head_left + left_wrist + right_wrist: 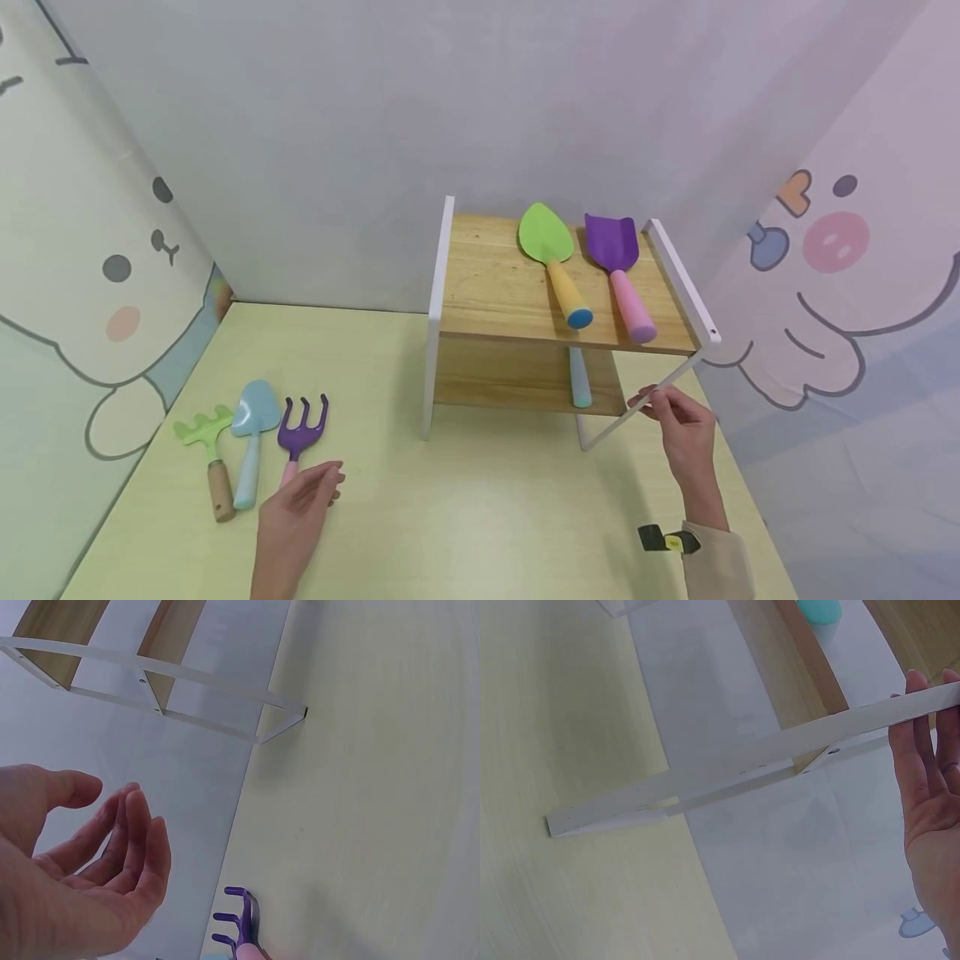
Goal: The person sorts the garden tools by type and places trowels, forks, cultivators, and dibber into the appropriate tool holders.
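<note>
My right hand (686, 433) grips the white front upright of a small two-tier wooden shelf (480, 283). In the right wrist view, its fingers (911, 757) reach behind the white bar (727, 766), tips showing past the upper edge. My left hand (294, 512) holds nothing, fingers loosely curled with the thumb apart. It hovers by a purple hand fork (302, 437), hiding part of the pink handle. On the top board lie a green trowel (558, 267) with a yellow handle and a purple shovel (615, 246) with a pink handle. A light blue handle (579, 379) pokes out on the lower board.
Left of the purple fork lie a light blue trowel (255, 417) and a green rake (213, 454) with a brown handle. All stand on a pale yellow table (480, 517). Cloth panels with cartoon animals (836, 242) enclose the back and sides.
</note>
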{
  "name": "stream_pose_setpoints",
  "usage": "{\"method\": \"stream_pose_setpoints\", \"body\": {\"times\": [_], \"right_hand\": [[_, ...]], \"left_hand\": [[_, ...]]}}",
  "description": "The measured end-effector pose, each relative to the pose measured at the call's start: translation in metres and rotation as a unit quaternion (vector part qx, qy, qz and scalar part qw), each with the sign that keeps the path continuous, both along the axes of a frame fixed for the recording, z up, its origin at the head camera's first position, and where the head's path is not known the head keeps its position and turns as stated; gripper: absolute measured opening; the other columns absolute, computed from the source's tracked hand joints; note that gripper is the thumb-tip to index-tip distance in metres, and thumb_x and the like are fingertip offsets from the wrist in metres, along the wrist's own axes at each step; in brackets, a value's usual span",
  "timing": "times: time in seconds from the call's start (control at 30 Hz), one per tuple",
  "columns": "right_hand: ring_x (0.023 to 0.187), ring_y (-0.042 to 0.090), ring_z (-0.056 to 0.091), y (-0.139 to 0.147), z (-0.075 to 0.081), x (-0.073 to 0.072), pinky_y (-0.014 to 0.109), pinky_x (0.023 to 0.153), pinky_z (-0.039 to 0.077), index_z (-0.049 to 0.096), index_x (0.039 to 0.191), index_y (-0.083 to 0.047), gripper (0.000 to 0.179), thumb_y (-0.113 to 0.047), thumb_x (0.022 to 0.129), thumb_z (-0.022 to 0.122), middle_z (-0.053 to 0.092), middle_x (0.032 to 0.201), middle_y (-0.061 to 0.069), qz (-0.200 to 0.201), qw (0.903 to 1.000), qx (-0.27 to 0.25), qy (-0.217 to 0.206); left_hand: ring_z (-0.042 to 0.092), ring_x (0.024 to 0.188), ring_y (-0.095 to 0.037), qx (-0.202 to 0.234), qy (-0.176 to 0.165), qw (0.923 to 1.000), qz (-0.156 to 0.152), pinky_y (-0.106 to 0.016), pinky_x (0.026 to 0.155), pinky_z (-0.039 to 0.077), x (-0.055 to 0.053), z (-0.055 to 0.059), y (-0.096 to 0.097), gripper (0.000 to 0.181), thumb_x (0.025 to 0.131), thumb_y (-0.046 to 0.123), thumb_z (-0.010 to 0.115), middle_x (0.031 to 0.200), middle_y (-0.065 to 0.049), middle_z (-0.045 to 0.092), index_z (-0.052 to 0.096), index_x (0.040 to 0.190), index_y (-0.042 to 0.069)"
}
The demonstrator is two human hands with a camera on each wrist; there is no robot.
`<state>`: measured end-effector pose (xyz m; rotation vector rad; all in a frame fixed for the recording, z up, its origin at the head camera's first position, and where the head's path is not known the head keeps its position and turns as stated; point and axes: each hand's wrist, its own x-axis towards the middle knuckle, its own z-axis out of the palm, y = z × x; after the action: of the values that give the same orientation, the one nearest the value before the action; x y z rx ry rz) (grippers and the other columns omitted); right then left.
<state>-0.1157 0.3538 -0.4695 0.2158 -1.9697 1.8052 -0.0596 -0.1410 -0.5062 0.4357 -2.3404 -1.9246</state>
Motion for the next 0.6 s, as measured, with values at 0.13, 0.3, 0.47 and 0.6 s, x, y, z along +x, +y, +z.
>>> {"method": "stream_pose_setpoints", "body": {"times": [0.13, 0.3, 0.47, 0.6], "right_hand": [[0.086, 0.012, 0.075, 0.000, 0.000, 0.000, 0.025, 0.081, 0.060, 0.066, 0.098, 0.017, 0.017, 0.006, 0.103, 0.054, 0.076, 0.093, 0.002, -0.003, 1.0000, 0.003, -0.003], [0.086, 0.012, 0.075, -0.001, 0.000, 0.001, 0.025, 0.082, 0.060, 0.066, 0.099, 0.018, 0.017, 0.007, 0.103, 0.054, 0.076, 0.093, 0.002, -0.008, 0.9999, 0.003, -0.006], [0.086, 0.012, 0.075, 0.000, 0.000, 0.001, 0.025, 0.081, 0.060, 0.066, 0.098, 0.018, 0.017, 0.008, 0.103, 0.053, 0.076, 0.093, 0.002, -0.009, 0.9999, 0.002, -0.004], [0.086, 0.012, 0.075, 0.000, 0.000, 0.001, 0.025, 0.082, 0.060, 0.065, 0.097, 0.018, 0.017, 0.008, 0.103, 0.053, 0.076, 0.093, 0.002, -0.004, 1.0000, 0.002, -0.002]], "left_hand": [[0.071, 0.081, -0.007, 0.004, -0.008, 0.9999, 0.009, -0.020, 0.075, 0.059, 0.000, -0.006, -0.006, 0.029, 0.102, 0.017, 0.067, 0.091, 0.008, 0.076, 0.071, 0.119, -0.005], [0.070, 0.080, -0.006, 0.000, -0.026, 0.9994, 0.022, -0.019, 0.074, 0.059, 0.000, -0.011, -0.012, 0.031, 0.102, 0.019, 0.068, 0.091, 0.007, 0.076, 0.070, 0.120, -0.006], [0.070, 0.080, -0.004, -0.039, -0.035, 0.9980, 0.035, -0.016, 0.073, 0.058, 0.001, -0.013, -0.016, 0.031, 0.102, 0.021, 0.067, 0.098, -0.008, 0.078, 0.071, 0.120, -0.005], [0.069, 0.080, 0.001, -0.076, -0.042, 0.9948, 0.053, -0.011, 0.071, 0.055, 0.004, -0.017, -0.022, 0.028, 0.101, 0.019, 0.068, 0.103, -0.013, 0.077, 0.072, 0.119, -0.003]]}}
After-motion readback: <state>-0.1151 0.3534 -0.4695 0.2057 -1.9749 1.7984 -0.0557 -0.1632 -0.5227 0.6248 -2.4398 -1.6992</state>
